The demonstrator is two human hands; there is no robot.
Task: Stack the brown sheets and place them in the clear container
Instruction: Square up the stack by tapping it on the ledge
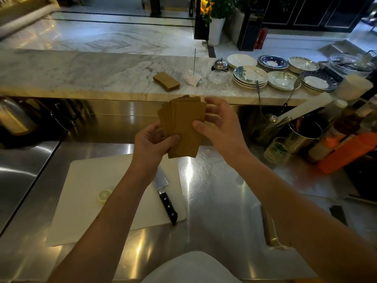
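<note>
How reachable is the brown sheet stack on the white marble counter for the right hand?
Probably yes: nothing stands between the right hand and the flat brown sheet stack ahead, though it now pinches the fanned brown sheets.

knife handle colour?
Black, with pale rivets; the knife handle shows best in the head view.

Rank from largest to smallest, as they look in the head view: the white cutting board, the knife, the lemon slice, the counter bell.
1. white cutting board
2. knife
3. lemon slice and counter bell look alike; the bell is farther, so unranked.
</note>
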